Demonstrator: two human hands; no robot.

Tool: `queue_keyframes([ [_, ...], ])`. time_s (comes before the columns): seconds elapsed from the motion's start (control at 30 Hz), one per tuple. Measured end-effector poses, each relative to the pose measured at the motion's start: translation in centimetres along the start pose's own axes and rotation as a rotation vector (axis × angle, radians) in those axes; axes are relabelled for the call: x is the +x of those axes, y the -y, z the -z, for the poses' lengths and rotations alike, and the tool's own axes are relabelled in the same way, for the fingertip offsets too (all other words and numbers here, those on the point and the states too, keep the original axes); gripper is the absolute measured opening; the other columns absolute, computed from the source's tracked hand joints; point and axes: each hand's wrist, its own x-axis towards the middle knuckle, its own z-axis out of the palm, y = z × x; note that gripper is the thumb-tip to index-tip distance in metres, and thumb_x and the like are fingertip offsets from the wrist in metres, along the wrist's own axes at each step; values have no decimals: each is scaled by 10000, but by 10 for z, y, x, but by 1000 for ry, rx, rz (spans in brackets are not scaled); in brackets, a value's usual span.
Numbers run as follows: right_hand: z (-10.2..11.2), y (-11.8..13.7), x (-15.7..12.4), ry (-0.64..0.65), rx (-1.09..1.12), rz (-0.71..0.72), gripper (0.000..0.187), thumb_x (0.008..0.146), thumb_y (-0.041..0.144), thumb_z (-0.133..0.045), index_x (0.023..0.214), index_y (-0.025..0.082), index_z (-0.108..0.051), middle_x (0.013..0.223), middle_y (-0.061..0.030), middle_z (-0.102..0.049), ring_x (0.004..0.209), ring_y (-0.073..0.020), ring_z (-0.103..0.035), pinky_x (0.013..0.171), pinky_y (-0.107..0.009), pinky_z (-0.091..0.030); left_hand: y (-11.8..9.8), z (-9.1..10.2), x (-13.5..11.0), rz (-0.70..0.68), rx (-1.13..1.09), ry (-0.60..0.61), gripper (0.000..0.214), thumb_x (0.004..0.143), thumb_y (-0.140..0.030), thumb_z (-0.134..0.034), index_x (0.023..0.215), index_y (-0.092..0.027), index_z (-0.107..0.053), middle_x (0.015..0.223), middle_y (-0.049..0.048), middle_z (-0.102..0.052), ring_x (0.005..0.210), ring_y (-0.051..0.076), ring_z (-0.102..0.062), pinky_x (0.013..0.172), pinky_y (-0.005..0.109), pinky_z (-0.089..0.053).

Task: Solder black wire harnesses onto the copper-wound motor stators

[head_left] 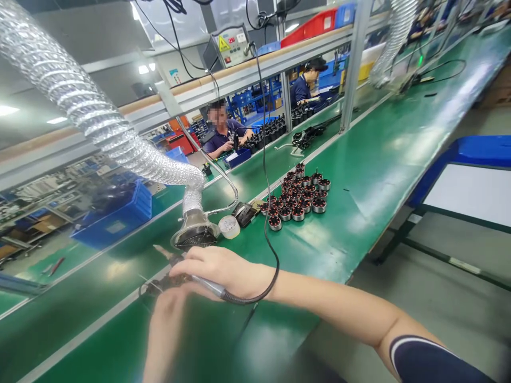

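Note:
My right hand (217,268) is closed around a soldering iron (207,286), whose grey handle end and black cable show below the fingers. The iron's tip cannot be made out. My left hand (167,314) is smeared by motion, just below and left of the right one, and its fingers cannot be read. Beside both hands is a dark, blurred thing (155,284) with thin wires, its kind unclear. Just beyond the right hand stands the fume hood (195,226) of a silver duct. A round whitish tub (229,227) sits beside it.
Several small round motors (297,213) with copper windings stand grouped on the green bench (359,175). A silver flexible duct (115,133) hangs at left. A soldering station (231,47) rests on the shelf above. Across the bench are a blue bin (115,215) and two seated people.

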Motion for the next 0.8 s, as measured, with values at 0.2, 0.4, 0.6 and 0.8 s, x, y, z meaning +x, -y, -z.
queue_keyframes([
  [0.2, 77, -5, -11, -26, -237, -45, 315, 1056, 322, -365, 1232, 212, -602, 976, -66, -595, 816, -172, -554, 744, -288, -453, 3, -21, -61, -120, 16, 149, 418, 914, -554, -428, 916, -298, -759, 893, 71, -717, 738, 238, -656, 620, 333, -548],
  [0.4, 111, -65, -78, 118, -379, -297, 373, 950, 75, -389, 1268, 188, -549, 942, -71, -576, 752, -173, -535, 680, -277, -418, 27, -63, -97, -209, 175, 136, 381, 966, -343, -357, 960, -316, -737, 933, 54, -743, 826, 230, -723, 727, 315, -560],
  [0.6, 86, -112, -133, 201, -303, -405, 417, 850, 47, -414, 1226, 174, -540, 1017, -100, -589, 809, -202, -583, 734, -316, -464, 19, -71, -102, -318, 250, 206, 254, 940, -358, -468, 938, -284, -712, 844, 52, -684, 601, 186, -667, 538, 265, -485],
  [0.8, 69, -123, -142, 263, -283, -431, 541, 737, -1, -435, 1247, 161, -514, 1106, -122, -571, 839, -216, -586, 755, -338, -474, -4, -49, -101, -258, 167, 322, 299, 966, -341, -453, 801, -275, -694, 808, 45, -666, 646, 178, -651, 644, 274, -488],
])
